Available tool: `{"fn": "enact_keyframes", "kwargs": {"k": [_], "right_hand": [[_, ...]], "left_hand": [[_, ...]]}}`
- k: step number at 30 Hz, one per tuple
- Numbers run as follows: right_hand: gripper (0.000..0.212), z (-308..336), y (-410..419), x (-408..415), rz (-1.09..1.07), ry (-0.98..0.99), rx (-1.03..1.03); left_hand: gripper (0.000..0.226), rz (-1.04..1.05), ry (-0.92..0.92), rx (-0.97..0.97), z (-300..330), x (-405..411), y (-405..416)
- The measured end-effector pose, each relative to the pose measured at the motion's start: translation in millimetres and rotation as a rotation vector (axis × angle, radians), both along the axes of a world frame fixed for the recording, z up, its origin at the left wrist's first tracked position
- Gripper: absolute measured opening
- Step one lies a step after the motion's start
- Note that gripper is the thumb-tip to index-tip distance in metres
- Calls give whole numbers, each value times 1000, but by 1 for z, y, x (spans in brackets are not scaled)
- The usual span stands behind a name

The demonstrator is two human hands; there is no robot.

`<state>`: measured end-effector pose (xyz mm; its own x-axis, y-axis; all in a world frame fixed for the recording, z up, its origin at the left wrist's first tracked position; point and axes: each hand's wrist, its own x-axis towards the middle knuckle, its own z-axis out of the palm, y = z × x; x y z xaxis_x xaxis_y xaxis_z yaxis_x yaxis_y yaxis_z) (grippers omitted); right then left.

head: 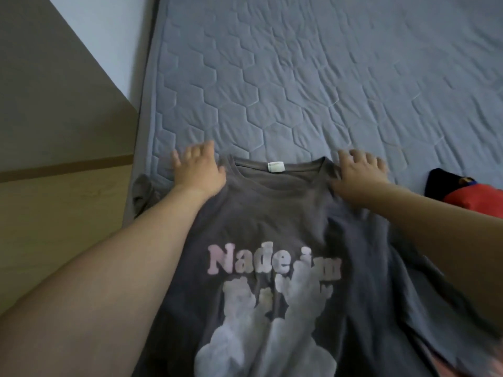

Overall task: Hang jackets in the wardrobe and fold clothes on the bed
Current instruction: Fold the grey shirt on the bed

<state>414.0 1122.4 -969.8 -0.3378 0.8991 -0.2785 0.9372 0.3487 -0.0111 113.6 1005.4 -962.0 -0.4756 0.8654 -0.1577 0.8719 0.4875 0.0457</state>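
Observation:
A dark grey T-shirt (272, 213) with pale pink and white lettering lies face up on the bed, its collar and white neck label pointing away from me. My left hand (197, 170) rests on the shirt's left shoulder with its fingers spread over the mattress. On the right shoulder beside the collar lies my right hand (359, 172), fingers stretched forward; the cloth puckers under its thumb side. The left sleeve (144, 194) hangs crumpled over the bed's edge. The shirt's right side is wrinkled and folded over itself.
The bed (326, 77) has a blue-grey quilted cover with a hexagon pattern, bare beyond the shirt. A red and black garment (468, 194) lies at the right edge. To the left are a light wooden panel (62, 213) and the wall.

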Motion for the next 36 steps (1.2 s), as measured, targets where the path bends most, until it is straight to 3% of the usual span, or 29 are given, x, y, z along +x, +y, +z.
{"fn": "enact_keyframes", "kwargs": {"k": [3, 6, 8, 12, 14, 17, 19, 22, 25, 28, 30, 32, 33, 34, 36], "right_hand": [[60, -12, 4, -18, -219, 167, -206], [57, -34, -2, -27, -208, 93, -144], [50, -42, -2, -25, -198, 162, -84], [18, -26, 0, -4, 30, 528, 231], [16, -7, -23, 3, 225, 550, 264], [27, 6, -74, 22, 556, 258, 81], [40, 7, -99, 34, 573, 99, 50], [61, 3, -116, 15, 394, 195, 9], [68, -24, -113, -16, 439, 196, -38], [80, -58, -101, 11, 295, 32, -79], [88, -66, -97, 32, 247, -119, -35], [84, -64, -100, 25, 201, -188, -49], [81, -59, -105, 9, 179, -167, -53], [79, -52, -111, -14, 182, -116, -34], [78, -34, -126, -65, 300, 5, 27]], "left_hand": [[68, -66, -122, -121, -25, -2, -9], [65, -42, -146, -149, -51, -5, -11], [60, -7, -113, -123, -61, -1, -5], [27, -121, -170, 439, -37, 9, 0], [27, -276, -192, 609, -20, 10, -22], [35, -581, -55, 336, -20, 11, -84], [44, -620, -95, 143, -21, 9, -124], [52, -510, -249, 218, -20, 29, -123], [57, -494, -199, 117, -32, 54, -90], [61, -304, -62, -38, -61, 7, -99], [65, 6, -110, -61, -64, -47, -128], [74, 344, -31, -87, -57, -83, -160], [80, 529, -87, -59, -53, -93, -171], [84, 716, -260, 13, -49, -96, -177], [77, 987, -770, 178, -41, -95, -187]]}}
